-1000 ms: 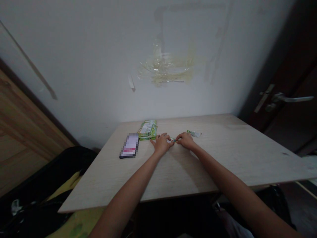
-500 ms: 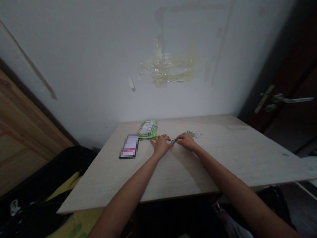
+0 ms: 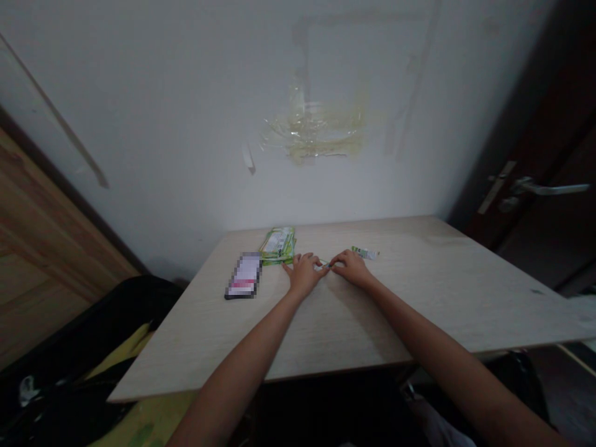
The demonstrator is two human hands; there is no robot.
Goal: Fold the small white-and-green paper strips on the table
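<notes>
My left hand rests on the table, its thumb and index finger closed on one end of a narrow green-and-white packet that looks folded. The other end is pinched between the fingertips of my right hand. Fingers cover most of this packet. Just beyond my right hand lies another slim green-and-white folded packet. Behind and left of my left hand is a stack of flat green packets.
A phone with a blurred screen lies left of the stack on the pale wooden table. Behind the table is a wall with peeling clear tape. A dark door with a metal handle stands at the right.
My right fingertips have shifted slightly on the packet, and less of it shows between the hands. My left hand stays in almost the same place.
</notes>
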